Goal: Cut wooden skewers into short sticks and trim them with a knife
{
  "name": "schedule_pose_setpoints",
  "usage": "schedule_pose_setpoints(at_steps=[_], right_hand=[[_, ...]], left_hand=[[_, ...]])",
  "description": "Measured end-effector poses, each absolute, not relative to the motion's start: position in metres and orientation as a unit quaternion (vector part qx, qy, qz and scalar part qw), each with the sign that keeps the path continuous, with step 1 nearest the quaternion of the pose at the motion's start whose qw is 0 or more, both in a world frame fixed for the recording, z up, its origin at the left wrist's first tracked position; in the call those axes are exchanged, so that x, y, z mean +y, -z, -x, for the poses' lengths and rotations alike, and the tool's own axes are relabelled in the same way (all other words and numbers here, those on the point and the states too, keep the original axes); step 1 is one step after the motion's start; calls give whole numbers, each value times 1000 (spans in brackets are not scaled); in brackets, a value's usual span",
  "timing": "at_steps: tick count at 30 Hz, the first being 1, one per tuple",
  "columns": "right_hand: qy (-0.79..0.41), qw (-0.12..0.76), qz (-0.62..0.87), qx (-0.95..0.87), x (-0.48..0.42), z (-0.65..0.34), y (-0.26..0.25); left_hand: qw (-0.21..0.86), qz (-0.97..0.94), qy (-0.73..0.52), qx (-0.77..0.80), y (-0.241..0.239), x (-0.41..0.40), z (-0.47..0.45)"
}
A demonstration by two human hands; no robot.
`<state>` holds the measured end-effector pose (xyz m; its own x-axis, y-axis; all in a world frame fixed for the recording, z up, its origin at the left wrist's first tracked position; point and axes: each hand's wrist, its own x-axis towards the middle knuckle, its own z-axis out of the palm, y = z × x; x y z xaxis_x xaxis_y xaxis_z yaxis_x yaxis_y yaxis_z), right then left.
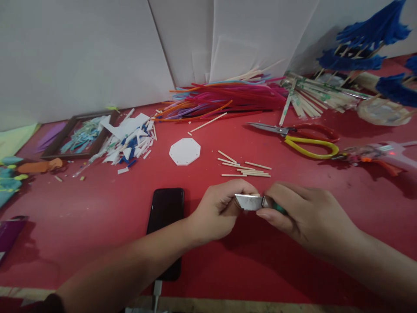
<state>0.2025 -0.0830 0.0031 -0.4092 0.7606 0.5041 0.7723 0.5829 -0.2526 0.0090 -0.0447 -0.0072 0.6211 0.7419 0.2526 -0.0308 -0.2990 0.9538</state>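
My right hand [298,211] is closed round the green handle of a knife with a short, wide blade [250,202]. The blade points left and lies across the fingertips of my left hand [221,208]. Those fingers are pinched on a thin wooden stick [256,195]; only a pale bit of it shows behind the blade. Just beyond my hands, several short cut wooden sticks [254,172] lie loosely on the red table. A white octagonal card [184,151] with small holes near its corners rests farther back on the left.
A black phone [165,213] with a cable lies beside my left forearm. Scissors [306,137] and a glue gun [387,152] are at right. Behind stand pipe cleaners [224,98], wrapped chopsticks [309,98] and blue-roofed models [355,56]. Paper scraps [130,139] and a brown frame [54,150] lie left.
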Motion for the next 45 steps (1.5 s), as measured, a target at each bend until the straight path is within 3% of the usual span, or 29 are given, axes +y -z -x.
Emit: schedule_pose_setpoints(at_steps=[10,16,27,45], right_hand=[[49,304,439,-844,-79,-198,-4],[56,331,585,-738,-74,-233,-6],[-27,336,414,-845,-77,-207,-11],[-18,325,400,-857,-79,-202,-8]], left_hand=[[516,-731,-388,220,8,-43,-7],[510,-721,-424,201,5,-45,-1],[505,-741,-374,237,7,-41,-9],[495,-754,-384,197,10,-39,-7]])
